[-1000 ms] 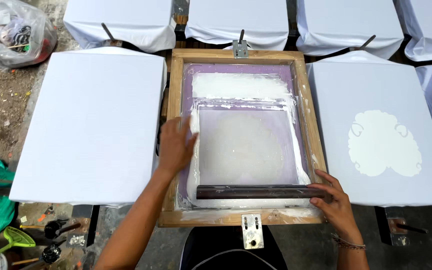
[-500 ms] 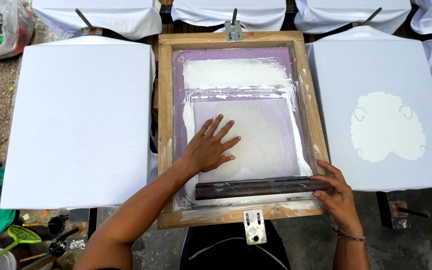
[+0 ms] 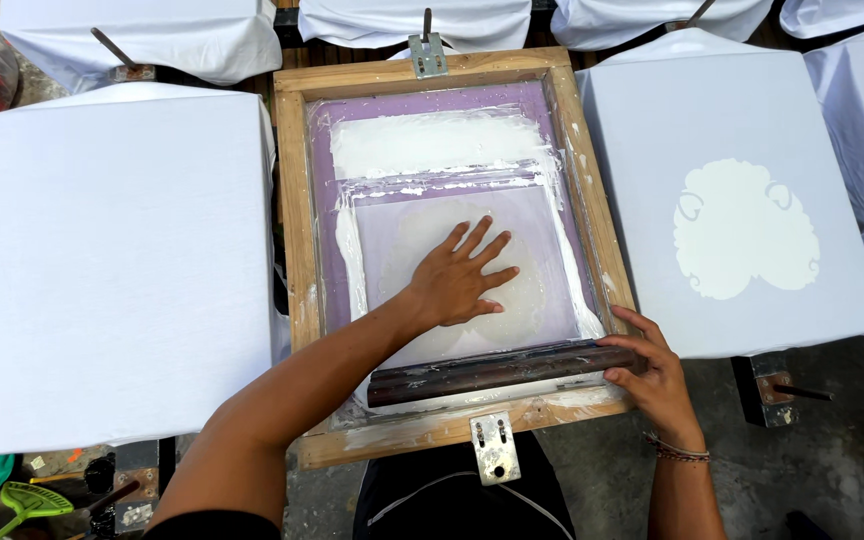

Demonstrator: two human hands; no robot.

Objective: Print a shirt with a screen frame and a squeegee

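While the wooden screen frame point(image 3: 292, 210) lies over the middle pallet, the left hand point(image 3: 464, 280) is pressed flat, fingers spread, on the mesh point(image 3: 552, 240); the squeegee point(image 3: 492, 372) across the near edge is gripped at its end by the right hand point(image 3: 652, 375).

Soft, even daylight fills the head view, bright enough that the blank white shirt point(image 3: 122, 270) on the left board nearly washes out, though no hard glare shows on it. Shadows are faint and diffuse: a thin dark band lies under the left hand point(image 3: 462, 280) on the screen mesh point(image 3: 552, 240) and along the inner wall of the wooden frame point(image 3: 292, 200). Focus is sharp across the middle, with slight bending of straight lines toward the corners.
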